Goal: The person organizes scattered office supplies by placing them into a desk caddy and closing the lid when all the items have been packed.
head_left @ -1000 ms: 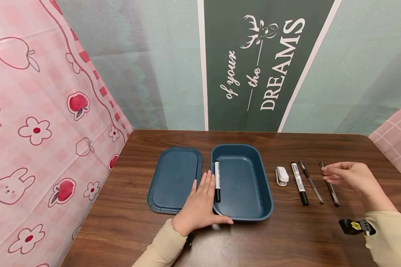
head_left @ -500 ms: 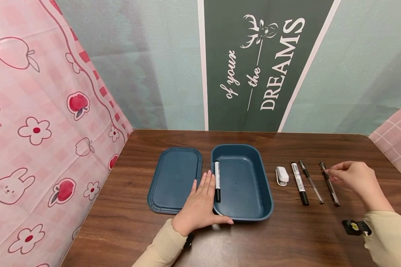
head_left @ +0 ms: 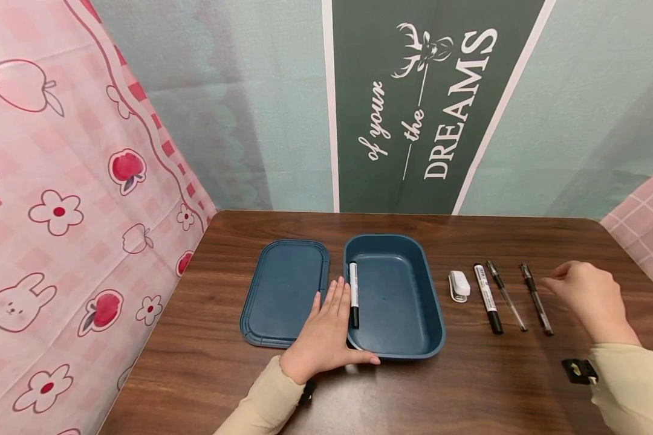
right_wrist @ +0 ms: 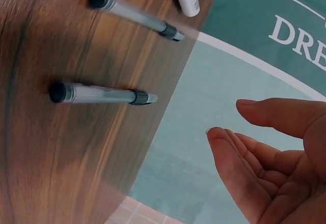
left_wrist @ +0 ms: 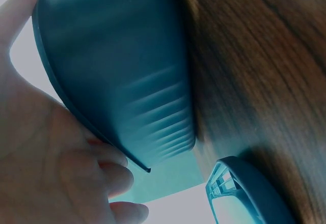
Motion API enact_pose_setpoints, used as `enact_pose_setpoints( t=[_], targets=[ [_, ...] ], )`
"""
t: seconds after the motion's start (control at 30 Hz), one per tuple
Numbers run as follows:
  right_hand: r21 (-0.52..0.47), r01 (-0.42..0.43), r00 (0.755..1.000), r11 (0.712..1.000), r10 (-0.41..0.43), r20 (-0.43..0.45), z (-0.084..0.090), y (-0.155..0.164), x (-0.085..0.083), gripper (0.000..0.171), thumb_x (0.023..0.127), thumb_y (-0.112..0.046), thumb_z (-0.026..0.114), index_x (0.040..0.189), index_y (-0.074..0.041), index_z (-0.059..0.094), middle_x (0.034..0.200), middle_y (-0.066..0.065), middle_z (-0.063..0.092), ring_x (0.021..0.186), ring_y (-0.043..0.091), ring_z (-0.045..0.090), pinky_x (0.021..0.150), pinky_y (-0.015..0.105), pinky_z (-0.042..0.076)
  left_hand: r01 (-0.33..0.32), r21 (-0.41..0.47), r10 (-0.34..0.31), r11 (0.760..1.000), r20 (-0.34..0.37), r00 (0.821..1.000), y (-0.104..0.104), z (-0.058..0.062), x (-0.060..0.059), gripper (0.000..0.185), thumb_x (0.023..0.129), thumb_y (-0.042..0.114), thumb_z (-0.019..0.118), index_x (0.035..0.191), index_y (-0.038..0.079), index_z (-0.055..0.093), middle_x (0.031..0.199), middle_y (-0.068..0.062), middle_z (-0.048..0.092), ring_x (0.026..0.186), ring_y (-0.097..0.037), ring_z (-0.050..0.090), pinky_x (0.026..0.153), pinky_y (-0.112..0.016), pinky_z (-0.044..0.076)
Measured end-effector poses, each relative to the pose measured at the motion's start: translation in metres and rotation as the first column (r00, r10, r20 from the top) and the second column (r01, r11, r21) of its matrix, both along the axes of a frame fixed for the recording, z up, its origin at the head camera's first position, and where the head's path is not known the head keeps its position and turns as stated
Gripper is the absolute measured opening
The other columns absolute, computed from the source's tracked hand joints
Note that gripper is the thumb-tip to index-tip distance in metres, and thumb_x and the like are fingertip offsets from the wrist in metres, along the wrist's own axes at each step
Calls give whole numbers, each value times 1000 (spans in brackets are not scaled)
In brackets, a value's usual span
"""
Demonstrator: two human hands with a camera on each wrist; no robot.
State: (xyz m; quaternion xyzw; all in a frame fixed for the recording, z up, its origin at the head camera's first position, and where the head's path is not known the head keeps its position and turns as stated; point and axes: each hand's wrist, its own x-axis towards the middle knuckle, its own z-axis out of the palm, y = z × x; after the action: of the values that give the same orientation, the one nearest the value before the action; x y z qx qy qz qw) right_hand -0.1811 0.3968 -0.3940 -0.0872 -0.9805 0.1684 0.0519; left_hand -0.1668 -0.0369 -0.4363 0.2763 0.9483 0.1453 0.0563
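My left hand (head_left: 326,329) lies flat with straight fingers against the left rim of an open dark blue box (head_left: 399,266). A black-and-white marker (head_left: 353,294) lies inside the box along that rim. The left wrist view shows the box's outer wall (left_wrist: 117,71) against my left hand (left_wrist: 46,158). My right hand (head_left: 582,293) hovers just right of the rightmost thin pen (head_left: 536,299), loosely curled and holding nothing. In the right wrist view the right hand's fingers (right_wrist: 265,152) are relaxed and apart from that pen (right_wrist: 97,94).
The box's blue lid (head_left: 285,290) lies flat left of the box. Right of the box a small white stapler-like item (head_left: 459,286), a black marker (head_left: 488,298) and a second thin pen (head_left: 506,296) lie in a row. Patterned curtains hang around the wooden table (head_left: 468,386).
My right hand's fingertips were at the top of the rightmost pen half a second ago; they have drawn slightly right, off it. The left hand and the pens have not moved.
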Motion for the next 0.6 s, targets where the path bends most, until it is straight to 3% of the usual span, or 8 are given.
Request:
enact_pose_setpoints(
  t=[0.27,0.6],
  targets=[
    [45,3,1000,999,-3,-11,-2,1,-1,33,81,-13,68,90,17,60,80,32,61,64,51,54,50,51,40,-3,4,3,1000,4,1000,-1,0,0,127,67,80,58,150,-1,8,157,-17,2,144,-28,2,112,-51,12],
    [47,-11,1000,999,11,-1,-5,6,-1,31,80,-13,68,89,17,62,80,32,62,63,50,55,49,50,41,0,5,0,1000,6,1000,-1,0,0,127,67,80,58,150,-1,8,157,-16,1,144,-28,2,112,-51,12]
  ],
)
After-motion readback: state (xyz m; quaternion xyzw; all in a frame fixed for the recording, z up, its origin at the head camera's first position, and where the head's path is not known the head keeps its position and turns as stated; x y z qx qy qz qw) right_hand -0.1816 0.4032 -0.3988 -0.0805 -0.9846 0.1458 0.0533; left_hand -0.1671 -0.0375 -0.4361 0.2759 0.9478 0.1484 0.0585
